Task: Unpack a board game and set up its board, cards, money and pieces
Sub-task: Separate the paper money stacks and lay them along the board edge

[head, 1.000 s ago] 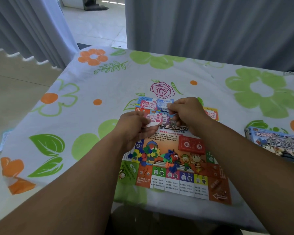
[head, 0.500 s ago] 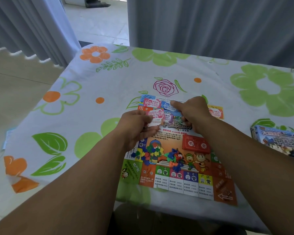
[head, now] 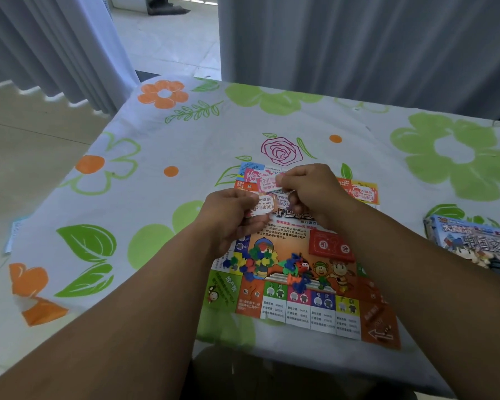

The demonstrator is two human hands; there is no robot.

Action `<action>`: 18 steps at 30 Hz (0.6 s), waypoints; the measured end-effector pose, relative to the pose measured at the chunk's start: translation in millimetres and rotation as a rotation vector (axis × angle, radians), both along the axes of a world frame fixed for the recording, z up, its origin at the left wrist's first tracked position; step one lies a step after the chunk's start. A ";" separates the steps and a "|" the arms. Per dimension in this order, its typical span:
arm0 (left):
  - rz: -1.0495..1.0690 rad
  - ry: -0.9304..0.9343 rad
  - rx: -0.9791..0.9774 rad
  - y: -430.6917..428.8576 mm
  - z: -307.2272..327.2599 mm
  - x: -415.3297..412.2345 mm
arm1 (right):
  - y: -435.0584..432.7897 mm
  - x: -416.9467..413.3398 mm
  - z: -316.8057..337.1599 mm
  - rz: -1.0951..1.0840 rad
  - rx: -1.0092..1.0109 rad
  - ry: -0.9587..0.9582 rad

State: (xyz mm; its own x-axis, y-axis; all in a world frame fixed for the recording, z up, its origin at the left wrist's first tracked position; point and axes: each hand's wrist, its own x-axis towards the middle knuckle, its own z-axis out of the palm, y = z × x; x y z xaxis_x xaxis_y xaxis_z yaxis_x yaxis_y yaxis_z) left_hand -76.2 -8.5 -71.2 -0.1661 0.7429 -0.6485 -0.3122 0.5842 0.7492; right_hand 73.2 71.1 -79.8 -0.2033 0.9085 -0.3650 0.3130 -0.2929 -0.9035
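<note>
Left hand (head: 231, 215) grips a small money stack (head: 264, 204), thumb on top, over the board (head: 324, 311) toward its 11 o'clock. Right hand (head: 315, 192) pinches a loose pink note (head: 269, 183) at the stack's 12, touching or just clear, can't tell. Board flat on the floral tablecloth (head: 156, 197). Red card deck (head: 331, 245) right of board centre. Plastic pieces (head: 254, 262) heaped at the deck's 8. Orange note (head: 364, 194) lies at the board's 1. Game box (head: 474, 246) at 3, apart.
</note>
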 end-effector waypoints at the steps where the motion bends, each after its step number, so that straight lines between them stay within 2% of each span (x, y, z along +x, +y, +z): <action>1: 0.006 0.000 -0.006 -0.7 0.0 -1.7 | 1.6 -2.5 -0.3 -0.028 -0.015 0.021; 4: 0.019 0.003 -0.021 -3.4 -1.3 -9.8 | 4.7 -15.5 -2.4 -0.096 -0.016 0.045; 10: 0.024 -0.008 -0.027 -4.1 -2.6 -19.8 | 8.9 -41.3 -11.6 -0.233 0.015 -0.047; 18: 0.027 0.001 -0.034 -2.3 -1.2 -21.3 | 9.0 -44.6 -11.9 -0.229 -0.024 -0.135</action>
State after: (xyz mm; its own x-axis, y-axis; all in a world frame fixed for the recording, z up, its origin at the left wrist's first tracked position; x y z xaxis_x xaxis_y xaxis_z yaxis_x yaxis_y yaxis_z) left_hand -97.5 -10.8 -72.4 -0.1861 0.7155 -0.6734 -0.3273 0.6011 0.7291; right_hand 28.6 80.2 -91.8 0.0592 0.9160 -0.3967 0.3535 -0.3909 -0.8498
